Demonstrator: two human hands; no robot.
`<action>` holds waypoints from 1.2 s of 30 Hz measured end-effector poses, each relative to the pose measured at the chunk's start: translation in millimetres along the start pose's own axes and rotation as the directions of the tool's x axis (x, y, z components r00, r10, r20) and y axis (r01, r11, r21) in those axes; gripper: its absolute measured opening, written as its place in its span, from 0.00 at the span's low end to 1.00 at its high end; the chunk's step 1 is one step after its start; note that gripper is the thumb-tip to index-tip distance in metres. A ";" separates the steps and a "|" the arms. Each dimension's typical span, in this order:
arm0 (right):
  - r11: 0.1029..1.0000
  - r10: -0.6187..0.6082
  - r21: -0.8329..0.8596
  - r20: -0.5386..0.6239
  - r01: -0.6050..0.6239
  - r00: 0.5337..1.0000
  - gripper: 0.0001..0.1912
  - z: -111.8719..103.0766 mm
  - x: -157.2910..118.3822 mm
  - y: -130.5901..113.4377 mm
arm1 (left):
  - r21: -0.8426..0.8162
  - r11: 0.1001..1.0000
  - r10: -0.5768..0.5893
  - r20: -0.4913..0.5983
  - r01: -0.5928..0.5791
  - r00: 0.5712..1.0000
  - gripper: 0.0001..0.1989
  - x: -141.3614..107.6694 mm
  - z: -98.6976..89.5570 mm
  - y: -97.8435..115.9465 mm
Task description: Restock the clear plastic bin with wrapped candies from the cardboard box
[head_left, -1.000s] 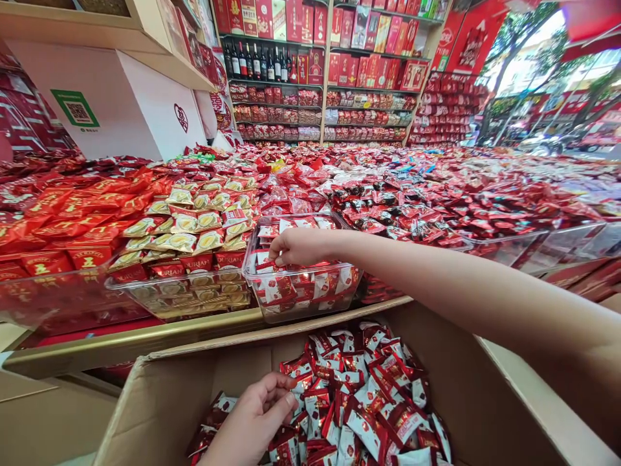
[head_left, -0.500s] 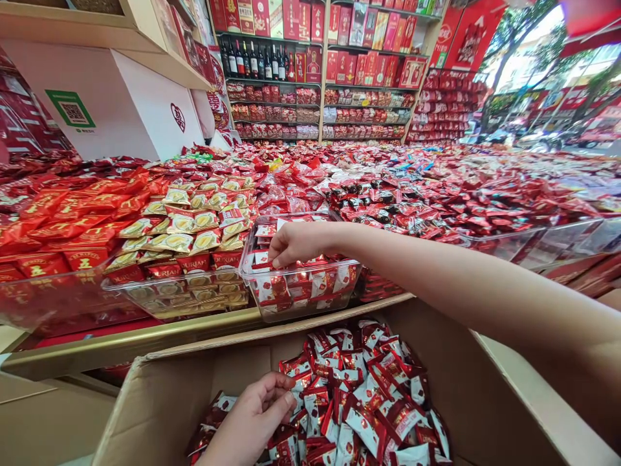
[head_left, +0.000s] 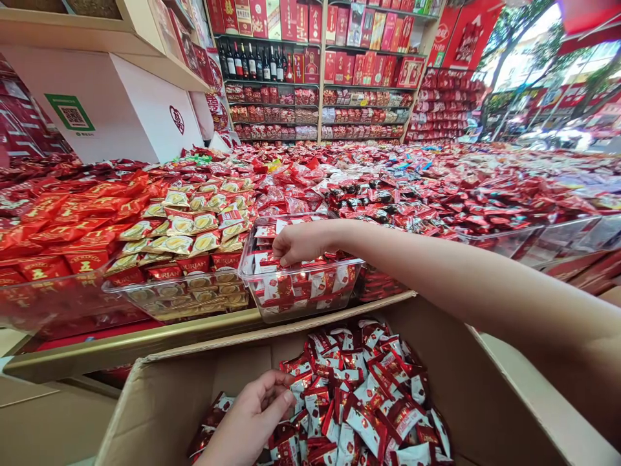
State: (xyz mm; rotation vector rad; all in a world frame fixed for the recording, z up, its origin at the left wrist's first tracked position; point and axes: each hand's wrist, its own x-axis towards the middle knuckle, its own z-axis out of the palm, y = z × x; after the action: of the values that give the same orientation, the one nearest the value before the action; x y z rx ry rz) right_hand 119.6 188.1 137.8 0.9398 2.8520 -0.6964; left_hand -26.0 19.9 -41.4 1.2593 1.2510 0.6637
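Note:
My right hand (head_left: 301, 243) reaches into a clear plastic bin (head_left: 301, 307), its fingers pinched together at the red-and-white packets (head_left: 320, 282) lined up inside; what the fingertips hold, if anything, is hidden. Over the open cardboard box (head_left: 165, 414) is my left hand (head_left: 262, 411), with its fingers curled and thumb close to the fingertips. It is at the left side of a loose heap of red-and-white wrapped packets (head_left: 369, 401). Nothing can be clearly made out between its fingers.
Gold durian packets (head_left: 179, 243) and red packets (head_left: 82, 226) fill bins to the left. More sweets (head_left: 466, 200) spread right and behind. A gold-coloured rail (head_left: 145, 340) runs behind the box. Shelves with bottles (head_left: 252, 63) and a white block with a QR code (head_left: 72, 112) stand beyond.
My right hand has shifted very slightly right within the plastic bin, still pinched. My left hand has barely moved over the cardboard box.

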 end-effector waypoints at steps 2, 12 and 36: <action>1.000 0.006 -0.012 -0.012 -0.007 1.000 0.02 -0.3 1.5 1.4 | -0.033 0.999 0.006 -0.001 -0.006 1.000 0.10 -0.1 -0.8 3.1; 0.997 -0.018 0.074 0.039 0.015 0.999 0.06 6.6 12.2 14.8 | -0.035 0.998 0.043 -0.065 -0.046 0.997 0.12 0.6 -6.1 8.4; 0.960 -0.017 0.280 0.044 0.004 0.999 0.03 16.5 6.4 -0.3 | 0.066 0.985 0.170 -0.329 -0.157 0.929 0.11 -6.6 -24.3 50.9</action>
State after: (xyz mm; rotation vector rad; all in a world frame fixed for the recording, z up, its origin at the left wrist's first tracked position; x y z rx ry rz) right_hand 112.9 184.2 121.9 0.9258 2.7668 -1.1306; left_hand -37.9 34.8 12.1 1.3302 1.4492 1.0121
